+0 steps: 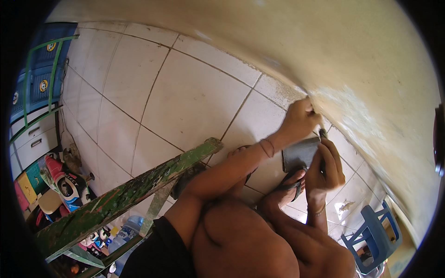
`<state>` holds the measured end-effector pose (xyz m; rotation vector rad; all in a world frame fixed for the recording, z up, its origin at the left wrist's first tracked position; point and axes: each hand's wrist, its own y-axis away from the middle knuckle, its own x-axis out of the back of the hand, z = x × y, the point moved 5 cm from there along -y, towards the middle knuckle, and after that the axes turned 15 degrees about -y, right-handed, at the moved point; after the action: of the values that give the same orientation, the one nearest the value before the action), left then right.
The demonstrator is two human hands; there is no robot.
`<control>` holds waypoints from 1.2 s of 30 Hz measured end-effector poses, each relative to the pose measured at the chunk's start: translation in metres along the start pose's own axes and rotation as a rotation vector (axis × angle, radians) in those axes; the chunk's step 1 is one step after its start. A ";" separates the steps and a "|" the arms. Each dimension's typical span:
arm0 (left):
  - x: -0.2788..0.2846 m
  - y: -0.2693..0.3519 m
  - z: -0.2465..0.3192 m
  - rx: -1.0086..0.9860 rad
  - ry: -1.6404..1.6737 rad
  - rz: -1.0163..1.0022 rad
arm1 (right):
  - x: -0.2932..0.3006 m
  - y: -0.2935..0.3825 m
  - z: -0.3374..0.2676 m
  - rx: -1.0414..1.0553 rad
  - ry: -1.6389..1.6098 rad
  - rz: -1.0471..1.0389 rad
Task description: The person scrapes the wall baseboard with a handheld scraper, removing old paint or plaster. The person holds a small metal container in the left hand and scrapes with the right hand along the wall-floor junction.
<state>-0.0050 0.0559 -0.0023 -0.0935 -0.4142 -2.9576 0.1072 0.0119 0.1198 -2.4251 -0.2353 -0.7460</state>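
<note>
My left hand [301,119] is curled close to the foot of the pale yellow wall [375,66], just above the floor. Whether anything is in its fingers is hidden. My right hand [327,169], nearer to me, pinches a small dark object [323,133] whose kind I cannot make out. Its tip points toward the left hand. A dark grey sheet or flat piece [300,154] lies beside my right hand, in front of my sandalled foot [293,182]. Whitish patches [351,107] mark the wall near both hands.
A worn green-painted wooden beam [132,189] slants across at my left. Behind it stands a large plastic bottle [121,236]. A blue plastic stool [373,239] is at lower right. Drawers [36,135] and a shoe [67,186] are at far left, on white floor tiles [194,93].
</note>
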 end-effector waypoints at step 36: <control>0.007 -0.008 0.003 0.050 -0.119 0.063 | 0.002 -0.008 0.011 -0.220 -0.119 -0.022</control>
<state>-0.0130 0.0635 -0.0009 -0.2733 -0.4910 -2.8866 0.1111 0.0245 0.1174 -2.6835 -0.2381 -0.6686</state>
